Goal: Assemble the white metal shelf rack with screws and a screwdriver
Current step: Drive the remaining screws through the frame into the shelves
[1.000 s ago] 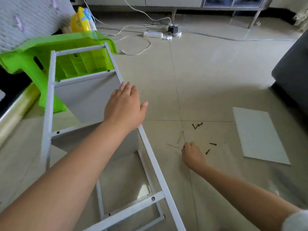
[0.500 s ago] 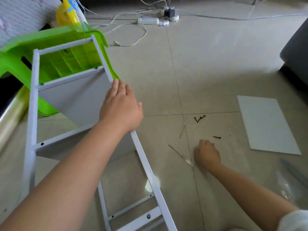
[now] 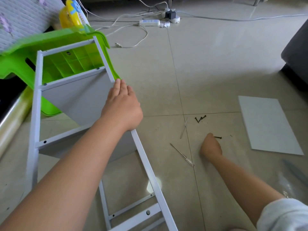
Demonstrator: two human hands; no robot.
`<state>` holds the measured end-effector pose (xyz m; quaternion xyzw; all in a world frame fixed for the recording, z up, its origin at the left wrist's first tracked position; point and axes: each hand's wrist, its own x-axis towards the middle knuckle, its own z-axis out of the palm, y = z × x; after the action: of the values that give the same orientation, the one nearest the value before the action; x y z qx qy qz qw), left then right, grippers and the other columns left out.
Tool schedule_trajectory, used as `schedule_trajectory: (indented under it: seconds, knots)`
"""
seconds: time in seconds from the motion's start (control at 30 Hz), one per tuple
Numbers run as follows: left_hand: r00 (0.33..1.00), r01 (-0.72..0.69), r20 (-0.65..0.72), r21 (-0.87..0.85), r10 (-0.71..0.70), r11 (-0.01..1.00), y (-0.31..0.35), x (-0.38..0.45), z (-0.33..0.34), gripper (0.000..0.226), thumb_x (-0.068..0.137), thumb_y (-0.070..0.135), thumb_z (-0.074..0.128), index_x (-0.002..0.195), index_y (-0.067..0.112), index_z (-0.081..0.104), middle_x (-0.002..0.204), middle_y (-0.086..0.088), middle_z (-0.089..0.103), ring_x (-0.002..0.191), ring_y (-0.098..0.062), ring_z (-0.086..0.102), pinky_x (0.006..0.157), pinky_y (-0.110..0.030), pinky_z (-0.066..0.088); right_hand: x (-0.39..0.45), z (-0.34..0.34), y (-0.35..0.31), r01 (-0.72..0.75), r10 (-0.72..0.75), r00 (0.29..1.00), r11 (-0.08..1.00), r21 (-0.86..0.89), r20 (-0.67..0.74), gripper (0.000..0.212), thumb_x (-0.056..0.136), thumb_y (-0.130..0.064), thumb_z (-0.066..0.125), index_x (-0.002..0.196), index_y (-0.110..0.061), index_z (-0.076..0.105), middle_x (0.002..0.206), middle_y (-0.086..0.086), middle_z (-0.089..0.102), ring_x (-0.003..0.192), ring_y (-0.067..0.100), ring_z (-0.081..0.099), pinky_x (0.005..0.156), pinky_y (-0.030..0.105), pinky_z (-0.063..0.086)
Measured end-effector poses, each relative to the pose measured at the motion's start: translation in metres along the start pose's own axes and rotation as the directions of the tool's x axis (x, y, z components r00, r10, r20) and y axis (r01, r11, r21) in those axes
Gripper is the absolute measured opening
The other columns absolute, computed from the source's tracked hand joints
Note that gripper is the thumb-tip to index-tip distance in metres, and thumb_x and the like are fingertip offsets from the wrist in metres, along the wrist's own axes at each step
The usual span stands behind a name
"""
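Across the tiled floor (image 3: 208, 67) a wide stretch of open room is seen to the right of the white metal shelf rack (image 3: 73, 104), bounded at the far right by a dark sofa edge (image 3: 296, 55) and at the top by a power strip (image 3: 149, 22) with trailing cables. The rack is laid at a slant, its upper end propped against a green plastic stool (image 3: 50, 42) tipped on its side; two grey shelf panels are seen fitted between its rails. The right rail runs from the stool down to the bottom edge of the view. A loose white panel (image 3: 268, 125) lies flat on the floor, well apart from the rack. The left hand (image 3: 122, 106) is laid on the right rail, fingers (image 3: 120, 87) straight along it, palm pressing down. The right hand (image 3: 210, 147) is lowered to the floor, fingers curled under; whether anything is held cannot be told. Its knuckles lie just beside a single black screw (image 3: 218, 137). A screwdriver (image 3: 182, 155) with a clear handle lies between rack and right hand, and a thin metal rod (image 3: 183, 128) near it. A small cluster of black screws (image 3: 200, 118) lies further up.

Compared with half a second before, the right hand has shifted slightly toward the single screw, while the left hand has stayed on the rail.
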<state>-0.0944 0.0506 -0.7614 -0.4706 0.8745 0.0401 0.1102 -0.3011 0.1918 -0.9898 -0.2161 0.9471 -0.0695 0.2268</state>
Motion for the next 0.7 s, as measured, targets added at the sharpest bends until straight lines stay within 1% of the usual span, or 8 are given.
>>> schedule_trajectory:
  seconds: [0.13,0.23,0.37,0.5,0.57,0.6,0.67,0.7]
  knots:
    - [1.000,-0.015,-0.022,-0.044,0.014,0.999,-0.001,-0.002,0.001,0.058,0.101,0.027,0.022,0.146,-0.001,0.000,0.155,-0.015,-0.010,0.143,-0.023,-0.015,0.116,-0.033,-0.005,-0.012,-0.019,-0.044,0.192,-0.190,0.981,0.980,0.055,-0.033,0.023,0.089,0.000,0.038,0.106,0.005,0.052,0.113,0.022,0.055,0.102,0.034,0.055,0.076,0.031,0.041]
    - [0.999,-0.032,-0.014,-0.106,0.030,0.994,-0.003,-0.005,-0.002,0.061,0.101,0.034,0.021,0.147,-0.001,0.001,0.155,-0.014,-0.008,0.143,-0.022,-0.013,0.115,-0.032,-0.004,-0.032,-0.046,-0.084,0.398,-0.389,0.915,0.913,0.086,-0.104,0.025,0.092,-0.009,0.041,0.103,0.002,0.059,0.111,0.018,0.056,0.098,0.032,0.054,0.076,0.030,0.041]
    - [0.999,-0.027,-0.049,-0.164,0.020,0.986,-0.020,-0.014,-0.004,0.063,0.100,0.039,0.019,0.147,-0.001,0.004,0.156,-0.015,-0.004,0.144,-0.022,-0.008,0.116,-0.032,-0.001,-0.071,-0.097,-0.143,0.658,-0.625,0.745,0.746,0.100,-0.234,0.024,0.092,-0.014,0.044,0.104,-0.002,0.061,0.108,0.014,0.053,0.096,0.030,0.052,0.073,0.027,0.038]
    - [0.998,0.041,-0.048,-0.172,-0.050,0.984,-0.054,-0.032,-0.003,0.064,0.100,0.039,0.021,0.146,-0.003,0.005,0.155,-0.017,-0.002,0.144,-0.024,-0.005,0.116,-0.032,0.001,-0.115,-0.143,-0.202,0.804,-0.750,0.576,0.591,0.060,-0.325,0.023,0.092,-0.014,0.045,0.104,-0.002,0.060,0.109,0.015,0.055,0.095,0.032,0.054,0.076,0.035,0.043]
    - [0.993,0.077,-0.071,-0.174,-0.090,0.982,-0.074,-0.041,-0.004,0.064,0.100,0.039,0.026,0.145,-0.005,0.011,0.154,-0.020,0.007,0.144,-0.027,0.002,0.115,-0.032,0.007,-0.134,-0.157,-0.226,0.838,-0.796,0.525,0.545,0.021,-0.300,0.022,0.091,-0.012,0.045,0.104,-0.002,0.060,0.106,0.016,0.059,0.095,0.032,0.055,0.076,0.035,0.044]
    - [0.990,0.090,-0.088,-0.181,-0.107,0.979,-0.084,-0.046,-0.004,0.063,0.099,0.039,0.030,0.142,-0.006,0.019,0.151,-0.022,0.016,0.143,-0.028,0.010,0.113,-0.032,0.013,-0.142,-0.163,-0.237,0.851,-0.817,0.504,0.525,0.000,-0.281,0.022,0.091,-0.011,0.045,0.104,-0.002,0.060,0.105,0.017,0.061,0.096,0.033,0.055,0.076,0.034,0.044]
    - [0.984,0.091,-0.134,-0.206,-0.120,0.974,-0.103,-0.059,-0.007,0.053,0.097,0.037,0.037,0.131,-0.004,0.036,0.138,-0.021,0.036,0.133,-0.030,0.030,0.103,-0.033,0.028,-0.161,-0.171,-0.255,0.874,-0.843,0.470,0.487,0.002,-0.259,0.022,0.089,-0.008,0.047,0.102,0.000,0.063,0.100,0.019,0.064,0.094,0.033,0.058,0.077,0.033,0.045]
    - [0.979,0.083,-0.166,-0.213,-0.120,0.974,-0.111,-0.066,-0.008,0.047,0.096,0.036,0.041,0.125,-0.001,0.042,0.131,-0.019,0.041,0.126,-0.029,0.038,0.097,-0.034,0.033,-0.172,-0.172,-0.265,0.891,-0.860,0.447,0.453,0.038,-0.247,0.021,0.087,-0.006,0.049,0.100,0.002,0.064,0.093,0.019,0.065,0.089,0.031,0.060,0.078,0.035,0.047]
